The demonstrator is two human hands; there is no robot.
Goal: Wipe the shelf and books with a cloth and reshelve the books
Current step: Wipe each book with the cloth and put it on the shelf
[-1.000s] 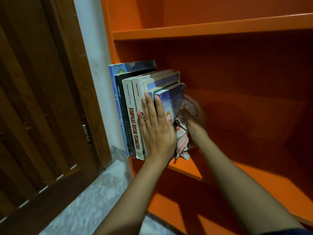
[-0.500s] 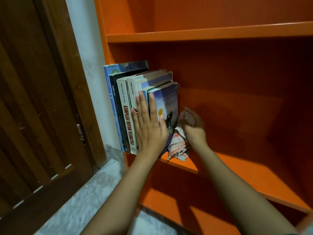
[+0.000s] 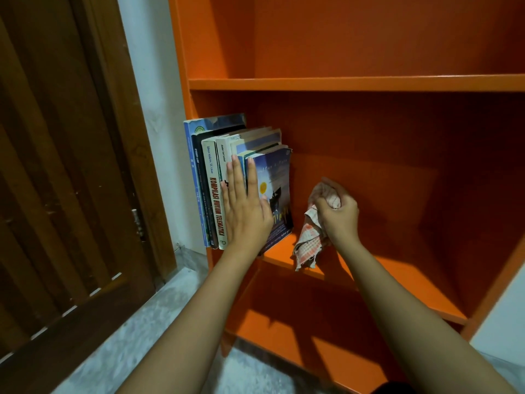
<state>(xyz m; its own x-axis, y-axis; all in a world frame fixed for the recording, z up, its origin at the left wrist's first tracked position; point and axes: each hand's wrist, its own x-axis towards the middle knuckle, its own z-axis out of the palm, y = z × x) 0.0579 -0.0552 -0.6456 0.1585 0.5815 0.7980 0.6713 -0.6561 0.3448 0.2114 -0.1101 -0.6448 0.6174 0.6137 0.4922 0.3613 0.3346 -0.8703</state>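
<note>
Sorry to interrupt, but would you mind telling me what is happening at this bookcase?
A person is cleaning an orange bookcase. Their left hand presses flat against the spines of the books standing upright at the left end of the shelf. Their right hand grips a bunched checked cloth just right of the books, clear of them, its loose end hanging toward the shelf board.

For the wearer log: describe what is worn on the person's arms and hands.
The left hand and right hand are ungloved, with no ring, watch or bracelet showing. Both forearms are uncovered down to the picture's edge, with no sleeve in sight. A dark patch at the bottom edge by the right arm may be clothing; I cannot tell.
</note>
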